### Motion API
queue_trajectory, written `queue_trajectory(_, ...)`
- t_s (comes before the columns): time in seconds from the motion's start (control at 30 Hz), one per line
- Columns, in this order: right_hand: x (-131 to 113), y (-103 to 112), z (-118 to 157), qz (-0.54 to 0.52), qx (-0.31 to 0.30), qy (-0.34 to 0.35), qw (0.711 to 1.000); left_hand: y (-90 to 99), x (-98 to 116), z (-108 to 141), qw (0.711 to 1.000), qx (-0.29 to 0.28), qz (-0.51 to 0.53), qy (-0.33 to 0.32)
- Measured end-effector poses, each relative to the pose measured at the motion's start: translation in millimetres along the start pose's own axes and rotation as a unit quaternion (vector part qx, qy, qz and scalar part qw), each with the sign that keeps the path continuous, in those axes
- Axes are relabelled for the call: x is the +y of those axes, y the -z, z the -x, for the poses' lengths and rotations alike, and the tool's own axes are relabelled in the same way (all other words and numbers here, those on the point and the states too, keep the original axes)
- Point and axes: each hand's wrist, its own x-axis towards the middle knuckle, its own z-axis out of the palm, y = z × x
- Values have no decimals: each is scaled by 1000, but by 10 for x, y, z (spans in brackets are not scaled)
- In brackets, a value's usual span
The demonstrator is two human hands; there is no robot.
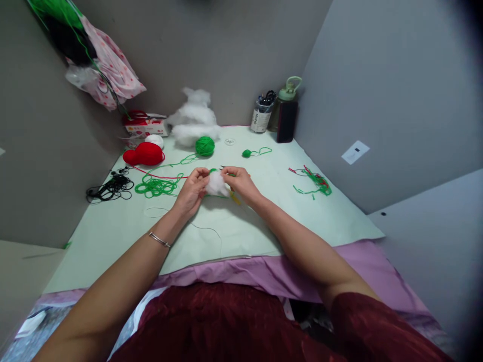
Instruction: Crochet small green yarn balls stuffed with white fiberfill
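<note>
Fiberfill tuft [217,184] is held just above the pale green table cover [241,229], centred in front of the person, with a small green yarn piece [213,170] at its upper edge. Left hand [194,190]: thumb and fingers pinched on the tuft's left side. Right hand [241,183]: fingertips drawn together at its right side, apparently on a dark-tipped tool [222,167] that projects past them. A yellow part [235,198] shows below; whether it is the tool's handle cannot be told. The hands are near each other, with the tuft between them.

Handling, as judged from this position:

1. Let the left hand act as the clamp. Grip the green piece together with the fibre, so that neither slips.
2. Work the tip in short, light strokes, directed away from the left fingertips.
3. Keep the fibre loose and even; hard pressure would likely form lumps.
4. Keep stray fibre off the tip, as wisps may catch and pull out.
5. Hold the red yarn strand [166,177] and the thin dark thread [206,228] clear of the work. Both lie close to the left hand and forearm and could snag.
</note>
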Motion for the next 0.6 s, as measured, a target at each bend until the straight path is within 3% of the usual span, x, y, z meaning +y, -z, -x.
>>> queue_trajectory(0.3,43,-84,48,122,13,16,992,-40,-30,42,999,-27,-29,32)
queue_trajectory(0.43,-1,-112,107,179,-15,35,983,-11,-71,30,998,-4,-55,5)
queue_trajectory(0.6,-115,-112,143,177,-46,48,982,12,-149,-22,994,33,-92,-41)
